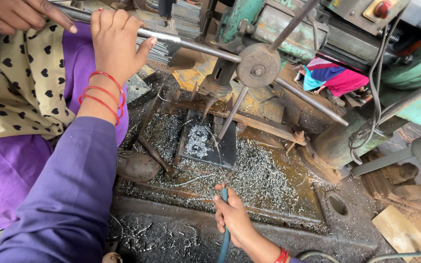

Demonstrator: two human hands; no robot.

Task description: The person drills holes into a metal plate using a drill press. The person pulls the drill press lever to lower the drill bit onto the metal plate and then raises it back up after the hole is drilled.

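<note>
Overhead, left hand (pixel 115 41) grips feed lever (pixel 191 45); right hand (pixel 232 216) holds hose (pixel 224 238).

The drill tip (pixel 204 116) is too small and dark to make out where it meets the metal plate (pixel 210 143), whose holes lie partly buried under shavings (pixel 249 175). The blue hose (pixel 225 229) runs out past the bottom edge, so its far end is unseen; its nozzle is hidden inside the right hand (pixel 233 219). The top edge cuts off another hand (pixel 10 14) at the upper left. The machine's green body (pixel 405 63) runs off the right edge.
</note>
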